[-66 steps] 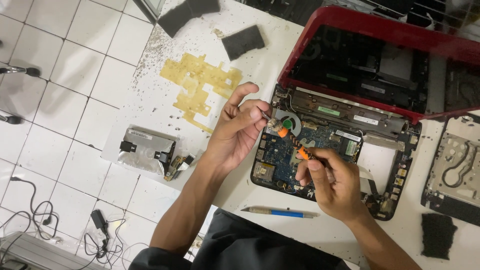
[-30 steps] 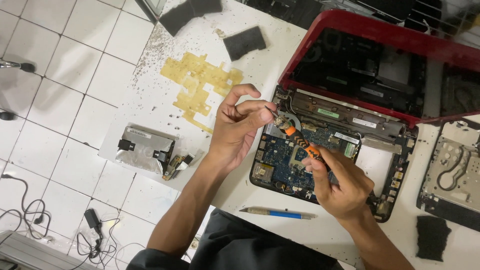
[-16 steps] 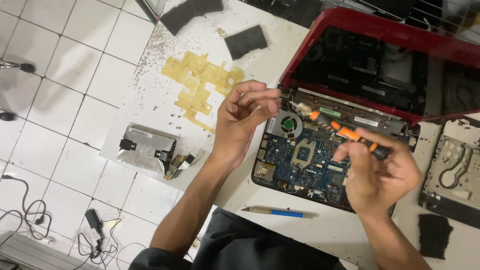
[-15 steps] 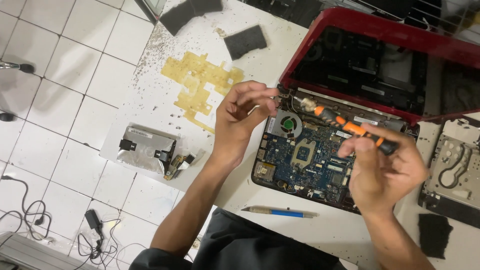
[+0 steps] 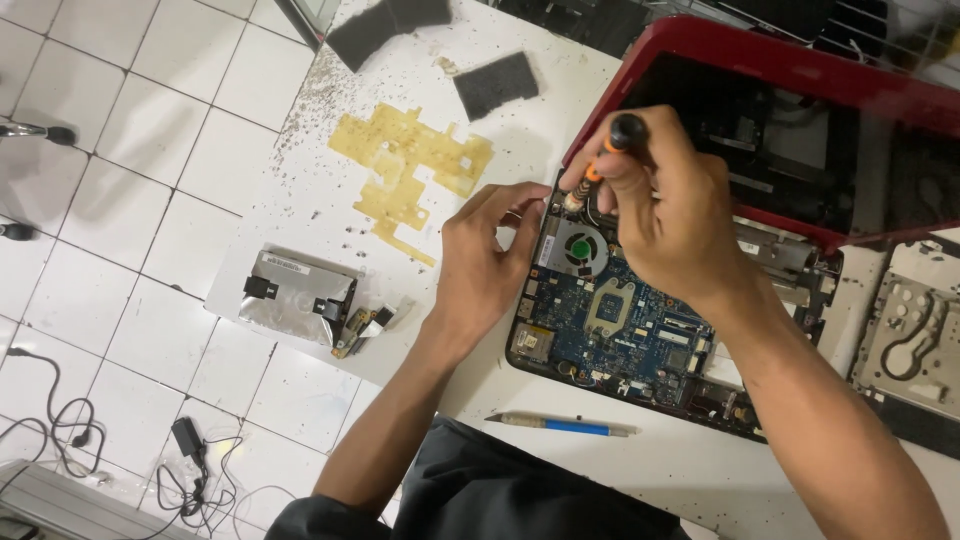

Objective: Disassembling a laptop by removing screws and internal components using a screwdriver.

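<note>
An opened red laptop (image 5: pixel 800 75) lies on the white table, its blue motherboard (image 5: pixel 625 320) and round cooling fan (image 5: pixel 580 247) exposed. My right hand (image 5: pixel 665 205) grips an orange-and-black screwdriver (image 5: pixel 612 145), held upright with its tip at the board's top left corner, just above the fan. My left hand (image 5: pixel 490 265) rests against the laptop's left edge, its fingertips pinched close to the screwdriver tip; whether they hold anything is hidden.
A yellow cut-out film sheet (image 5: pixel 410 165) and two dark pads (image 5: pixel 495 85) lie at the back left. A silver drive in its bracket (image 5: pixel 300 300) sits left, a blue pen (image 5: pixel 565 425) near the front edge, a metal cover plate (image 5: pixel 915 330) at right. Cables lie on the tiled floor (image 5: pixel 130 130).
My right hand has swung the screwdriver from over the laptop's right side back to the top left corner by the fan and stood it upright. My left hand stayed at the laptop's left edge.
</note>
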